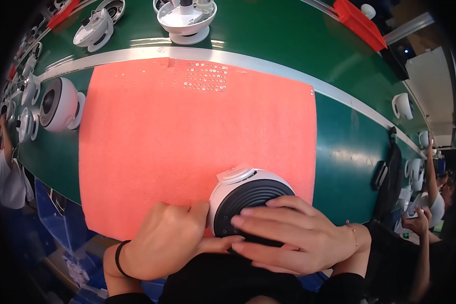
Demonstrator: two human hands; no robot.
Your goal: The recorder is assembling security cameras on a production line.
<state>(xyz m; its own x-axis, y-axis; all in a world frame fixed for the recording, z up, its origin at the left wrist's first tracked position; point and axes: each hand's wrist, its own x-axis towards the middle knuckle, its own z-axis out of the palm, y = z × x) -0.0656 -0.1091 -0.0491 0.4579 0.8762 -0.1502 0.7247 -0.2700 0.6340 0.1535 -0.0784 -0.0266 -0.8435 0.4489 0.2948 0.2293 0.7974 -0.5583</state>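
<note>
Both hands are right up at the front: left hand (164,238) curled around the left side of one round white unit (251,195), fingers grasping its edge. Right hand (299,233) lies across the black ringed face with fingers spread; can't tell if it's gripping, since the thumb is hidden. So the unit sits between the two hands, fingers touching it, by the near edge of a single coral mat (187,131) and toward its near right corner. White foot points away from the wearer.

Along the mat's far edge there's a patch of tiny silver bits (209,76) in rows, dozens, too small to count properly. One more white unit with a dark face (61,104) stands on the green table (349,152), just off the mat's left edge.

Past the metal strip (268,66), one open white shell (185,28) holds a black cylinder (186,2) plus some pale parts. Two red trays (359,24) too, far left and far right corners, contents unclear.
</note>
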